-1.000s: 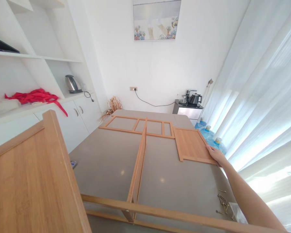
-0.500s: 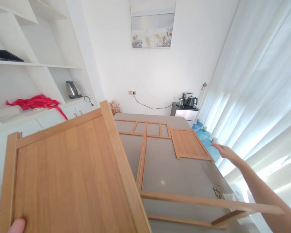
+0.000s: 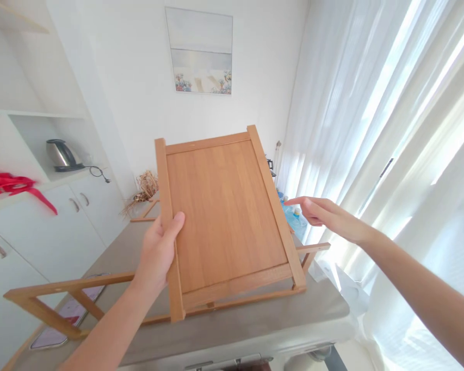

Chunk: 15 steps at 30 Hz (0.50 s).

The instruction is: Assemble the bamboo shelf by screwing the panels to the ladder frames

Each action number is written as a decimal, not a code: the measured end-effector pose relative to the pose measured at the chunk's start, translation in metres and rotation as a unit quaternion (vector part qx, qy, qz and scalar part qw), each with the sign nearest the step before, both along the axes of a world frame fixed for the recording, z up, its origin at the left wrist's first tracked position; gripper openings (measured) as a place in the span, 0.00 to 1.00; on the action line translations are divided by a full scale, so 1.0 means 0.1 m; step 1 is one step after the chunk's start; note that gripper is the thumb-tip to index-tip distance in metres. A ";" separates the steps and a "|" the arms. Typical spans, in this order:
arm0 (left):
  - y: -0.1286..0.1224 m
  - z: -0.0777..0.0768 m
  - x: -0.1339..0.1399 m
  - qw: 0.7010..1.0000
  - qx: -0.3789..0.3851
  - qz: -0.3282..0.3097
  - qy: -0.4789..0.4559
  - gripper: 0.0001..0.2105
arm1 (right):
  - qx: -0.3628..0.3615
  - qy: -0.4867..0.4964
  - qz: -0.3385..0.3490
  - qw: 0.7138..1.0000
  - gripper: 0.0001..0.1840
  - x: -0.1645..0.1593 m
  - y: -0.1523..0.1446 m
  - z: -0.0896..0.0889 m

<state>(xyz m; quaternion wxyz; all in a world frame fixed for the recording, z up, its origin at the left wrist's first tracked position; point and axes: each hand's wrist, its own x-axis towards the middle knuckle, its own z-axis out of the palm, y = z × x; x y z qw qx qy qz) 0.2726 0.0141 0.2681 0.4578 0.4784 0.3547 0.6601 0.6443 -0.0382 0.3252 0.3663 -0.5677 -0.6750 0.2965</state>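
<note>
One panel point(image 3: 226, 211), long axis upward, slightly left.
Left hand point(image 3: 158, 255) grips it; right hand point(image 3: 327, 215) is free, one finger extended.

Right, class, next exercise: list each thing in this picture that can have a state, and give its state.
Wooden panel: held up, tilted
Left hand: closed on the wooden panel's left side
Right hand: pointing toward the wooden panel, holding nothing
Wooden frame: on the table, partly hidden
Kettle: upright, unplugged
Cabinet doors: shut
Red cloth: crumpled, one end hanging down
Curtain: hanging in folds
Framed picture: hung up
</note>
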 end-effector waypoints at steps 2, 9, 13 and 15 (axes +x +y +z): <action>0.02 -0.01 0.08 0.999 0.001 -0.041 -0.006 0.25 | 0.016 0.014 -0.001 1.000 0.33 -0.25 -0.03 -0.06; -0.06 -0.09 0.02 0.997 0.027 -0.069 0.009 0.24 | 0.040 0.203 0.003 0.978 0.26 -0.82 -0.02 -0.31; -0.17 -0.09 -0.02 0.995 0.041 -0.088 0.006 0.22 | 0.045 0.263 -0.047 0.963 0.27 -1.08 -0.12 -0.36; -0.22 -0.13 -0.03 0.995 0.049 -0.088 0.003 0.21 | 0.059 0.274 -0.082 0.956 0.27 -1.16 -0.18 -0.37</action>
